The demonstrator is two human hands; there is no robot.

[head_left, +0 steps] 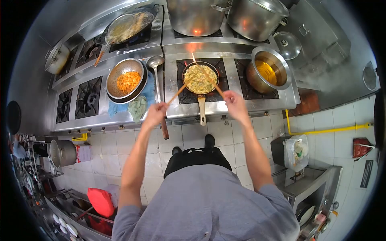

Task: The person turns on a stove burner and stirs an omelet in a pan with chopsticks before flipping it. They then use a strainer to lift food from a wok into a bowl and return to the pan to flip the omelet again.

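Note:
A small frying pan (218,72) sits on a burner in front of me, its pale handle (202,110) pointing my way. Chopped yellowish-green food (199,79), egg-like in look, fills it. My left hand (156,114) is closed around a slim wooden stick (175,95) that reaches the pan's left side. From the right, my right hand (235,104) grips a second wooden stick (217,89) slanting over the food. The exact shape of both tips is hard to make out. A flame (194,58) rises at the pan's far edge.
Left of the pan lie a long ladle (157,82), a bowl (113,90) of shredded orange food and a green cloth (137,108). A deep pot (257,82) of yellow liquid stands right. Behind are large stockpots (196,20) and a wok (150,22) with a strainer.

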